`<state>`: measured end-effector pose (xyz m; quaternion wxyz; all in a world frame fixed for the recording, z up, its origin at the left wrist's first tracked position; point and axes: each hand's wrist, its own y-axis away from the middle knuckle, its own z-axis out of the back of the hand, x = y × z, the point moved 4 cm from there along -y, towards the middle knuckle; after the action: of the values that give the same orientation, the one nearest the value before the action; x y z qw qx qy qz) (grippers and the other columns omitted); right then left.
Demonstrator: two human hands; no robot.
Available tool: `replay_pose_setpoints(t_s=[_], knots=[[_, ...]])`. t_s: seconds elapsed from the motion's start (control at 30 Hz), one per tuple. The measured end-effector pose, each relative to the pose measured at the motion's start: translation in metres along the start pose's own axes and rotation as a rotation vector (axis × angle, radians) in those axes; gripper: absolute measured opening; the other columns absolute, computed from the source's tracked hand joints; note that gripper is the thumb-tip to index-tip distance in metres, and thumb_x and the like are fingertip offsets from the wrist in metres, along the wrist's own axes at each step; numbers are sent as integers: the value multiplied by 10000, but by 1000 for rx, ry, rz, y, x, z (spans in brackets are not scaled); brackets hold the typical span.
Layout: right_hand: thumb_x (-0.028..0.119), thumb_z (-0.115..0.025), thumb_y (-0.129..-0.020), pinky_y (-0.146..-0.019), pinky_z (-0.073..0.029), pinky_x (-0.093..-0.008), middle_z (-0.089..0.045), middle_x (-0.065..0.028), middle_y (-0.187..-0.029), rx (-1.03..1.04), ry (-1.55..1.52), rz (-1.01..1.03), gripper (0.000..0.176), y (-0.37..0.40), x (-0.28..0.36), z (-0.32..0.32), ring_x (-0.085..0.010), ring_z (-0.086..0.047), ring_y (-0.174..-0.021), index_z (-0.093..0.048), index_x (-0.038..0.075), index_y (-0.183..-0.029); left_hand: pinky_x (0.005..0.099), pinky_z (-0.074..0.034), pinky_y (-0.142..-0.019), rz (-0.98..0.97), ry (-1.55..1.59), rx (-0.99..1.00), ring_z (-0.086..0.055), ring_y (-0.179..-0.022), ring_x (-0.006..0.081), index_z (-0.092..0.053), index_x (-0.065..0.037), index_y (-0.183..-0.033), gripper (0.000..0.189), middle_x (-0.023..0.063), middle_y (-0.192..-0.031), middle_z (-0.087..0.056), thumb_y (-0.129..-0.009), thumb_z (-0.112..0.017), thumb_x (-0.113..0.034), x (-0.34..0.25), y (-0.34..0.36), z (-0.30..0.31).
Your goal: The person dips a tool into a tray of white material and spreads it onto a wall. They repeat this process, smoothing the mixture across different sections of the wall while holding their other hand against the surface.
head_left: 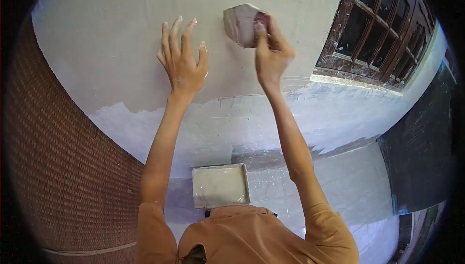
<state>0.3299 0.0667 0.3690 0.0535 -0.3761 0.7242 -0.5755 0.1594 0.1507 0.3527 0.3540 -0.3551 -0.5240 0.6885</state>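
My right hand (273,53) grips a flat scraper (242,25) by its dark red end, with the grey blade at or close to the wall (121,36). To the left, my left hand (184,63) is raised in front of the wall with its fingers spread and nothing in it. Bits of pale paste show on its fingertips. A greyish coat covers the upper wall and ends in a ragged edge above a whiter part. Below, near my body, a rectangular tray (194,189) holds pale paste.
A brown wooden window frame (378,22) with dark panes is at the upper right. A woven brown mat (68,157) stands along the left. At the right is a dark panel (421,143). Pale sheeting (339,181) with white spots lies below the wall.
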Motion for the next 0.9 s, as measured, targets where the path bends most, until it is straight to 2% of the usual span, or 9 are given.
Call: replay_pose_setpoints(t_s=[0.13,0.17,0.33,0.37,0.4,0.53,0.6,0.8,0.9], knots=[[119,-651,-917,-578,-493,-245,-720,-105,-822,-117,125,-63,276,-24,-5,30,-86,-615,-681,-669,-11,-1160,552,-219,-1049,29,-31,35,-213,-1418,362,-462,-165,-1376,515,104,-1474,-362,-875,-568,-221,1,7,5],[81,-618,-940,-612,-537,-254,-712,-117,-959,-150,112,-201,294,-29,-4,44,-120,-653,-756,-628,-23,-1215,552,-219,-1050,34,-38,38,-211,-1418,364,-460,-165,-1377,518,102,-1474,-362,-874,-572,-223,2,8,6],[76,-634,-924,-641,-538,-259,-712,-129,-958,-35,80,6,312,-29,12,17,-127,-653,-742,-627,-16,-1222,554,-211,-1049,27,-25,21,-210,-1417,367,-463,-167,-1374,515,102,-1473,-362,-873,-565,-223,-1,0,2],[132,-678,-891,-607,-501,-267,-712,-129,-800,3,-13,-111,295,-20,14,3,-115,-616,-649,-674,-3,-1153,555,-209,-1049,21,-13,6,-209,-1417,367,-465,-167,-1373,514,102,-1472,-363,-871,-561,-220,-2,-2,2],[136,-681,-887,-567,-483,-266,-678,-115,-702,-34,-5,48,296,-16,6,-11,-105,-587,-598,-677,1,-1151,555,-209,-1049,18,-7,11,-209,-1417,367,-465,-167,-1373,514,102,-1472,-363,-871,-561,-220,-5,-3,3],[106,-648,-907,-469,-431,-250,-616,-68,-600,-143,184,-32,270,-39,8,31,-85,-540,-515,-675,-11,-1148,555,-208,-1046,2,-3,16,-212,-1416,364,-474,-167,-1366,512,100,-1470,-366,-864,-563,-211,-11,-4,12],[80,-613,-927,-444,-410,-226,-708,-124,-818,-304,-22,42,269,-51,9,54,-82,-535,-507,-654,-44,-1163,555,-207,-1046,4,-13,17,-212,-1415,363,-476,-167,-1365,512,99,-1469,-367,-862,-564,-210,-7,-4,15],[125,-667,-904,-530,-454,-258,-711,-85,-828,16,54,-101,307,-7,2,5,-67,-538,-606,-661,2,-1185,548,-201,-1052,-14,29,5,-205,-1418,360,-466,-166,-1371,516,102,-1473,-363,-866,-561,-222,-3,-7,5],[108,-656,-908,-552,-478,-253,-712,-90,-827,-16,45,21,296,-4,-8,9,-79,-578,-627,-660,-6,-1180,548,-200,-1055,-1,24,31,-205,-1418,361,-460,-166,-1376,520,104,-1475,-362,-869,-563,-224,-1,-3,3]])
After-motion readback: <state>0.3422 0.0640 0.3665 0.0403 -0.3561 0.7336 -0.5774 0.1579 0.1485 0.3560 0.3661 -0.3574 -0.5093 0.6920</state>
